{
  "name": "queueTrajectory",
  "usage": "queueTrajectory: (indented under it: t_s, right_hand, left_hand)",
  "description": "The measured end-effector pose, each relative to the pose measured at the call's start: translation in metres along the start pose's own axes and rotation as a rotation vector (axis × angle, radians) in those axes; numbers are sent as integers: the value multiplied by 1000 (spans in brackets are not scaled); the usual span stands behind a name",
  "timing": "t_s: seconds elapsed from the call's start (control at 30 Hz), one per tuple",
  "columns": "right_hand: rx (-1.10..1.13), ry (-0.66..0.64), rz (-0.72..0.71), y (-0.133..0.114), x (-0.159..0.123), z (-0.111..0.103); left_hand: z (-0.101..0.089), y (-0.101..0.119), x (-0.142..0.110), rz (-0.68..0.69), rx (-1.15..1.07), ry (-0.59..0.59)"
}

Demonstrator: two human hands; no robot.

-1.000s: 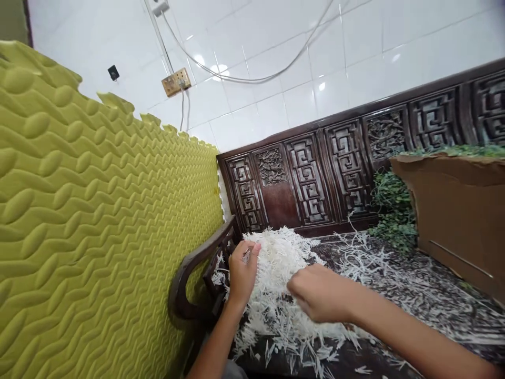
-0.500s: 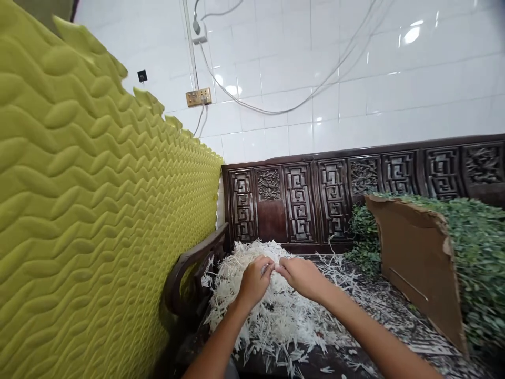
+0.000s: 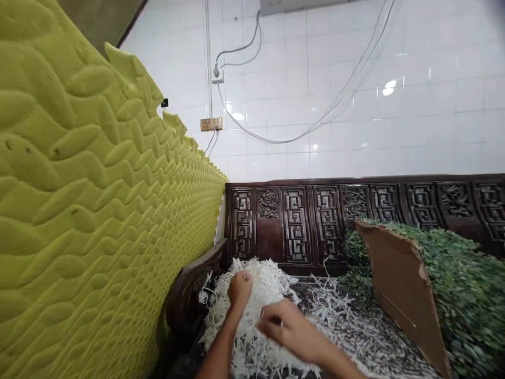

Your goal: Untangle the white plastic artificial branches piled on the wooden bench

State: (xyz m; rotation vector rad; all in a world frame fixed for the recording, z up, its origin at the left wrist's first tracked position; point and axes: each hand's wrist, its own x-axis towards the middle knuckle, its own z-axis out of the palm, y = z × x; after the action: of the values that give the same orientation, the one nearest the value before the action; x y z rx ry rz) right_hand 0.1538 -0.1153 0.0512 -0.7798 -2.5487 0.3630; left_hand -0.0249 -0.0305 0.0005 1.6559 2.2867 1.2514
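Note:
A heap of white sprig-like plastic pieces lies at the left end of a dark carved wooden bench. Over its upper left part is my left hand, fingers closed; whatever it holds is hidden or too small to make out. Lower and to the right, my right hand is above the heap, slightly smeared by motion. Its thumb and fingers are curled together in a pinch, with a small pale spot by them that I cannot name. The two hands are apart.
Loose white strands are scattered over the seat. A brown cardboard sheet leans against a mass of green artificial foliage at right. A yellow foam mat stands along the left, beside the bench's curved armrest. The carved backrest runs behind.
My hands, which met at the fingertips over the heap, have separated. The right came down towards me, while the left moved left. The camera view has tilted up.

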Motion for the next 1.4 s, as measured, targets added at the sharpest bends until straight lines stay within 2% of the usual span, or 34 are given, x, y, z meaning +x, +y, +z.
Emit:
queueTrajectory:
  t_s: [0.07,0.13,0.2,0.27,0.37,0.43,0.63,0.8,1.0,1.17,1.3,1.4]
  right_hand:
    - [97,18,-40,-10,-13,10]
    - [-20,32,-8,-4,-22,15]
    - [-160,62,66,14,-26,14]
    - [-236,95,212,39,-26,8]
    - [-179,130,289,71,-23,1]
    - [-124,134,314,84,-20,1]
    - [-17,92,367,86,-10,10]
    - [-11,68,370,86,0,15]
    - [-11,121,371,85,5,10]
    - [53,100,356,76,11,7]
    - [233,-38,285,62,11,8]
    - [370,-215,197,53,2,8]
  left_hand:
    - [-5,-14,10,-16,-41,29]
    - [-8,-21,14,10,-82,56]
    - [-9,-21,11,70,-108,73]
    - [-8,-14,6,159,-118,62]
    - [-4,-2,-2,307,-118,-2]
    - [0,4,-8,384,-120,-49]
    - [8,13,-28,556,-163,-227]
    - [10,18,-38,594,-171,-276]
    - [8,19,-36,526,-157,-268]
    - [14,21,-34,342,-141,-194]
    - [16,14,-17,123,-139,-118]
    - [4,-8,5,-45,-170,-58]
